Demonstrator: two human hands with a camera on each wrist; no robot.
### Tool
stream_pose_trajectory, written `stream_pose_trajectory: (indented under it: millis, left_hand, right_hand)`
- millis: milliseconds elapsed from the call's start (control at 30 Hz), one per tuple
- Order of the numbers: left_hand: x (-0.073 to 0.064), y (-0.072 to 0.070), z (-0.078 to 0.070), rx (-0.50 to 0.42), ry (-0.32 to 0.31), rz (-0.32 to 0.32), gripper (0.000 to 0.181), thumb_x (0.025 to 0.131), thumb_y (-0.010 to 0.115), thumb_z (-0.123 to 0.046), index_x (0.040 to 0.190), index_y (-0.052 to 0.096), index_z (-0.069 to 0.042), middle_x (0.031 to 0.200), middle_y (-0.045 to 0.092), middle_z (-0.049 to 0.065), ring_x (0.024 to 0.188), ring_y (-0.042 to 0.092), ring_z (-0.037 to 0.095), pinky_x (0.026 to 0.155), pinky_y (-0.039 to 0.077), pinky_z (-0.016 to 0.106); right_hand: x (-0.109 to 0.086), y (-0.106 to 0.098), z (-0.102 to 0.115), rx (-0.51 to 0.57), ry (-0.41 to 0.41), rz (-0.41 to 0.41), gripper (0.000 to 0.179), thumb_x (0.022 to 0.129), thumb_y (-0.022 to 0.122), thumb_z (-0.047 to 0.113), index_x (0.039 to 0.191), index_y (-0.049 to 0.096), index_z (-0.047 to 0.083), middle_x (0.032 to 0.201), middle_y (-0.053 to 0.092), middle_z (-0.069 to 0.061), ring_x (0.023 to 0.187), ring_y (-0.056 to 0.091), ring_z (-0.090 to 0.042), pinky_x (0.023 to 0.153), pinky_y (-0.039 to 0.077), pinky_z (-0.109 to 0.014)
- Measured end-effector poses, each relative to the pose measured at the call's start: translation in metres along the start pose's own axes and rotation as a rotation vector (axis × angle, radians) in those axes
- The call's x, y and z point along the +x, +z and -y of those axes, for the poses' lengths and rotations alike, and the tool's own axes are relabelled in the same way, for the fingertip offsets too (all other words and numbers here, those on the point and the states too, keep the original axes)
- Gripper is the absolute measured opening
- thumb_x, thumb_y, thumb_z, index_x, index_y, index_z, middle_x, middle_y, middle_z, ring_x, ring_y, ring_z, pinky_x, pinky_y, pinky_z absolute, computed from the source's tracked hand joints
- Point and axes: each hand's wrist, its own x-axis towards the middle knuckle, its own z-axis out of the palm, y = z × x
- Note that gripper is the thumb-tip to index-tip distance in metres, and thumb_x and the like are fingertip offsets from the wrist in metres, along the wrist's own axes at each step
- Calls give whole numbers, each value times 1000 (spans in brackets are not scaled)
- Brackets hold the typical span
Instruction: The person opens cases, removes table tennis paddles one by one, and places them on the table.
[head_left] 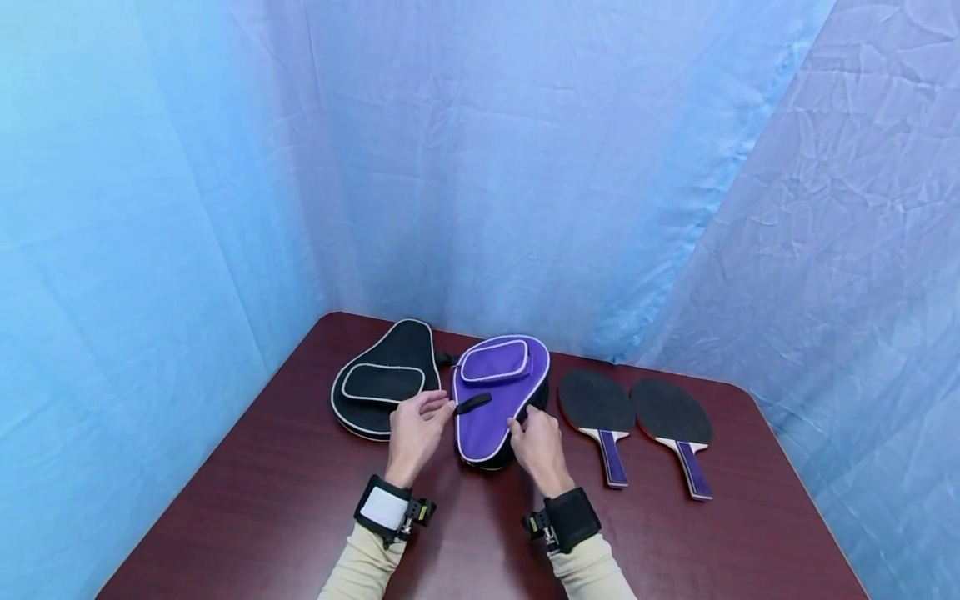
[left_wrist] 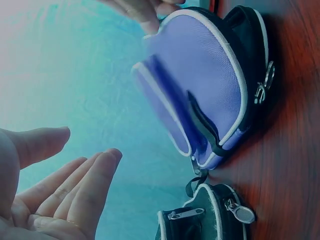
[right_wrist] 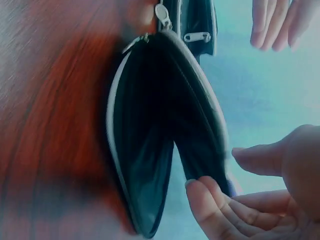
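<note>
A purple table tennis paddle case (head_left: 480,432) with white piping lies mid-table. In the right wrist view its zipper is undone and the dark lining (right_wrist: 145,125) shows between the parted halves. My right hand (head_left: 540,446) pinches the edge of the upper flap between thumb and fingers. My left hand (head_left: 417,429) hovers by the case's left side, near the short black strap (head_left: 474,403). Seen from the left wrist, that hand has its fingers extended and apart from the case (left_wrist: 205,60). A black paddle case (head_left: 390,350) lies to the left, partly behind the left hand.
Two table tennis paddles, a nearer one to the case (head_left: 596,402) and an outer one (head_left: 671,410), lie on the right with purple handles towards me. The dark red table (head_left: 285,500) backs onto blue cloth (head_left: 525,167), which also hangs at both sides.
</note>
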Motion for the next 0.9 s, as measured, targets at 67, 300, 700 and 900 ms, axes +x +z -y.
stream_pose_trajectory:
  millis: [67,300,700,900]
  left_hand:
    - [0,1,1,12,9,-2,25,89,73,-16,111,74,-2,102,75,16,93,74,25,82,59,38]
    - [0,3,1,16,10,10,25,90,73,-15,111,74,-1,103,75,15,93,74,25,84,58,38]
    - [-7,15,4,17,20,62,22,89,71,-8,109,73,2,103,74,19,93,74,28,82,59,38]
    - [-12,27,9,60,61,129,21,90,69,-7,107,72,4,101,74,20,93,74,29,82,59,38]
  right_hand:
    - [0,-1,-5,0,15,-24,39,90,70,11,118,62,-16,61,62,-7,77,69,-34,79,56,-49]
    - [0,-7,-14,45,9,-45,38,90,69,10,118,63,-15,76,69,-12,72,69,-28,73,57,-45]
    - [-3,-12,-18,118,-9,-23,34,91,68,11,116,65,-12,78,70,-11,69,67,-21,66,56,-39]
    - [-4,-18,-19,173,-11,-37,30,93,67,10,115,66,-11,80,71,-10,72,69,-20,67,57,-36]
